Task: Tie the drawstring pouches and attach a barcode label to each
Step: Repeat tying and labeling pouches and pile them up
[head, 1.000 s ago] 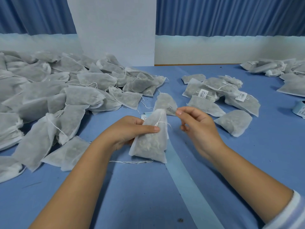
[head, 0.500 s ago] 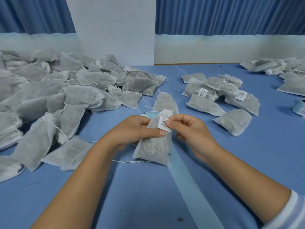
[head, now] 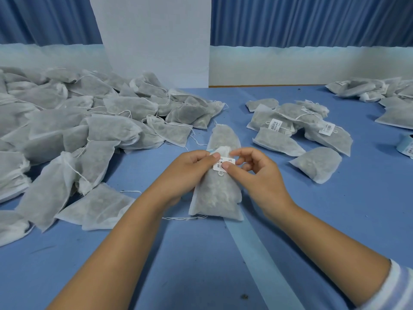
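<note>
Pressing on the barcode label [head: 220,164] that was absent a second ago, I pinch it with my right hand [head: 259,175] while my left hand [head: 190,173] grips the pouch [head: 215,198] on the counter [head: 156,265], nearly done.

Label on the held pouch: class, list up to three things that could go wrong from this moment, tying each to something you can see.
1. The right hand pinches the label over the gathered neck of the pouch; on that uneven cloth it may crease or stick askew.
2. The left hand holds the pouch near its top only, so the full lower part could swing or slip.
3. A loose string lies at the pouch's foot and might snag.
</note>
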Demonstrator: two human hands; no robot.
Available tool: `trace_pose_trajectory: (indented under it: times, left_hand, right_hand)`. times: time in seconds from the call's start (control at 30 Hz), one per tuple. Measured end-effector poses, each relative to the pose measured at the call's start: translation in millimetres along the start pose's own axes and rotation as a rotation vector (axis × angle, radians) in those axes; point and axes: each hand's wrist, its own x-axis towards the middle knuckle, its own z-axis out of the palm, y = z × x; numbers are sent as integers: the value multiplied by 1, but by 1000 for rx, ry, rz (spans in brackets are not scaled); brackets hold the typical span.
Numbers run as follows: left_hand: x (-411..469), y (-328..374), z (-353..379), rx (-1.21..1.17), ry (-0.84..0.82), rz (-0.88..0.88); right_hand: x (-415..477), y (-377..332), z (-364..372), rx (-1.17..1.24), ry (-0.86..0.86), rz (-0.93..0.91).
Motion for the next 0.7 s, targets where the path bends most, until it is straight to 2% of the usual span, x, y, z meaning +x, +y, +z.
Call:
trace_pose_trajectory:
  times: [0.13, 0.23, 0.3, 0.53, 0.7]
  left_hand:
    - [0, 0, 2, -118, 22, -1]
    - [3, -2, 4, -125, 55, -5]
    - [3, -2, 5, -124, 61, -2]
    - [2, 0, 3, -277, -52, -27]
    - [3, -1, 2, -279, -28, 5]
  right_hand:
    - [2, -6, -1, 152, -23, 175]
    - [2, -11, -1, 352, -116, 358]
    - [4, -10, -1, 420, -162, 414]
    - [4, -11, -6, 514, -173, 408]
    - [4, -12, -7, 481, -228, 350]
